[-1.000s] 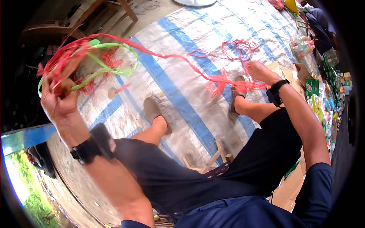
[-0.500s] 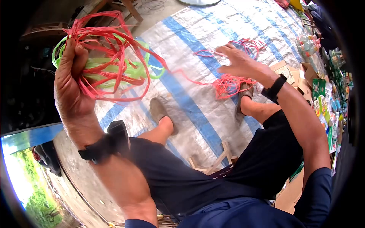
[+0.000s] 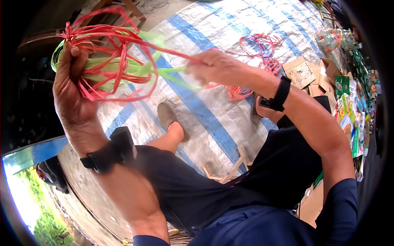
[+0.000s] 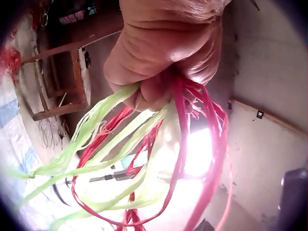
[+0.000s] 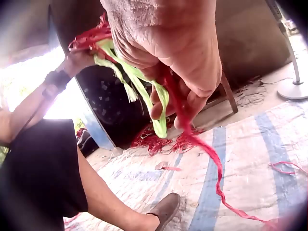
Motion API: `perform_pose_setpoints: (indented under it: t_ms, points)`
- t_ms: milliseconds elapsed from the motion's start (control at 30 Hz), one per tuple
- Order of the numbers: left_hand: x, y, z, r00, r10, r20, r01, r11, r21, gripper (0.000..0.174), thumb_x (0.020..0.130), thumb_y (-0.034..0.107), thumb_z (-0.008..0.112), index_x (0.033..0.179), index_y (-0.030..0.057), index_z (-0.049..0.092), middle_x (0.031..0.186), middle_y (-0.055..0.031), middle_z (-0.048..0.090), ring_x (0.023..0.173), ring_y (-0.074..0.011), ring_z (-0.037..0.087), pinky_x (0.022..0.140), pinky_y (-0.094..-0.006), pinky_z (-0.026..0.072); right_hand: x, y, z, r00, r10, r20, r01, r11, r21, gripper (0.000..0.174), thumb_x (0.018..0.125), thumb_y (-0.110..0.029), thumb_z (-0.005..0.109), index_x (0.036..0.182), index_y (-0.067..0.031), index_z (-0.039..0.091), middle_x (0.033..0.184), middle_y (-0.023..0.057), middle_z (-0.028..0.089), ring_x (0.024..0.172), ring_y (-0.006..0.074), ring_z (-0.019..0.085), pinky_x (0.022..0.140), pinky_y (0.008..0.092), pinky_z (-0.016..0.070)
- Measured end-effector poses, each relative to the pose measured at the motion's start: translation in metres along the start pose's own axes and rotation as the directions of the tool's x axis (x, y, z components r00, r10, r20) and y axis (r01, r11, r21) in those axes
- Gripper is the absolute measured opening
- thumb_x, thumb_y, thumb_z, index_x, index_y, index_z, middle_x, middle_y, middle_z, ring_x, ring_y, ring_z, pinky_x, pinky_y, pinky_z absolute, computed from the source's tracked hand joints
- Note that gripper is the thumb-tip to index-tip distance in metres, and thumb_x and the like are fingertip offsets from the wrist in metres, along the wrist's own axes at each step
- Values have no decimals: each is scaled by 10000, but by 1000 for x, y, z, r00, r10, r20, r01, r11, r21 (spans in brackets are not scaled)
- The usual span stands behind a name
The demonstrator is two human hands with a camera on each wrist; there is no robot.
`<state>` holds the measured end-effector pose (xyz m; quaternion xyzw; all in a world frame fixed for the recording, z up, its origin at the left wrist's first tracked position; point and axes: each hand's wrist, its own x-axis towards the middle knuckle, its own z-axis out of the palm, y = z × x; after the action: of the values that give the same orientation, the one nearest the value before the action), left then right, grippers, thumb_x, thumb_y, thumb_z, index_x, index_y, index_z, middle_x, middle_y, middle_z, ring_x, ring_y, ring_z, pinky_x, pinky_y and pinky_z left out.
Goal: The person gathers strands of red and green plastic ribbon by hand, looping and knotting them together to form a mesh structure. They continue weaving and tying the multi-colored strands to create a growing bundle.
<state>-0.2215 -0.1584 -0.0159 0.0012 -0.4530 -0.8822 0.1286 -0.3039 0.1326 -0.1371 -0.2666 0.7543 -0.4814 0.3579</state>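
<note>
High on the left in the head view, my left hand (image 3: 78, 92) grips a loose bundle of red plastic twine (image 3: 123, 61) and green plastic twine (image 3: 96, 65). Loops of both colours hang from its fingers in the left wrist view. My right hand (image 3: 223, 67), blurred in the head view, has curled fingers around a red strand that runs across from the bundle. Below that hand in the right wrist view, the red strand (image 5: 214, 159) trails down to the tarp. A green strand (image 5: 160, 126) hangs beside the right fingers.
A blue-and-white striped tarp (image 3: 205, 119) covers the floor. Loose red twine (image 3: 269, 63) lies on it beyond the right forearm. Opened cardboard (image 3: 299, 71) and plastic bottles (image 3: 328, 41) crowd the right side. More red twine (image 5: 149, 139) lies near a dark panel.
My right hand released the red twine lower right, opened, then moved left to the bundle and took a strand. My left hand rose with the bundle, which fanned out into loops.
</note>
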Motion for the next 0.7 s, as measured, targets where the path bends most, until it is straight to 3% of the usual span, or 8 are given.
perform_pose_setpoints:
  t_ms: [100,233,267,300,367,500,600,700]
  points:
    - [5,12,-24,997,-74,4,74,996,-40,148,991,115,594,1054,2,665,940,-75,716,860,-140,682,799,-323,592,-12,-1,-13,993,-42,-112,47,998,49,289,1004,-233,551,1060,12,693,727,5,595,693,91,565,617,265,457]
    - [2,13,-21,989,-64,-136,77,993,93,125,983,125,614,1021,16,663,881,-35,697,778,-111,676,742,-290,599,-22,16,-39,968,-144,-205,110,980,-167,365,1027,-288,513,1168,2,683,986,87,714,894,138,651,817,299,537]
    - [1,6,-14,947,13,-322,49,982,184,86,960,127,660,988,46,661,768,4,649,627,-51,598,576,-190,530,-24,19,-45,958,-148,-245,112,982,-154,387,1025,-309,508,1201,-7,674,1126,124,705,972,160,662,856,312,549]
    - [1,5,-11,947,11,-321,51,982,182,86,960,127,660,988,46,661,768,4,649,627,-51,598,576,-190,530,-27,15,-46,958,-146,-247,109,982,-155,387,1025,-309,508,1201,-7,674,1126,124,705,972,160,662,856,312,549]
    - [4,1,-6,879,104,-465,45,953,298,78,950,150,680,958,73,665,726,24,639,606,-49,594,528,-177,495,-36,5,-54,926,-150,-348,162,987,7,378,1018,-304,512,1191,-13,681,1090,105,701,978,159,654,829,314,561]
    - [-1,13,-26,903,78,-422,91,926,365,124,941,219,698,923,102,663,692,46,620,576,-42,575,455,-172,421,-45,4,-83,896,-136,-422,115,991,-75,340,1011,-296,521,1080,-17,702,760,0,569,697,70,580,617,247,526]
    - [1,14,-25,758,211,-617,97,899,427,171,970,300,650,911,142,620,617,85,503,469,-45,459,387,-188,297,-52,4,-103,894,-113,-434,64,990,-125,298,998,-274,531,1026,-32,702,649,-47,450,549,42,460,506,224,434]
    - [2,15,-40,811,227,-539,61,884,464,170,975,305,645,933,144,612,602,87,468,459,-47,423,396,-184,285,-60,4,-114,921,-53,-385,-36,975,-219,286,977,-304,559,988,-51,692,614,-66,398,511,33,397,440,224,322]
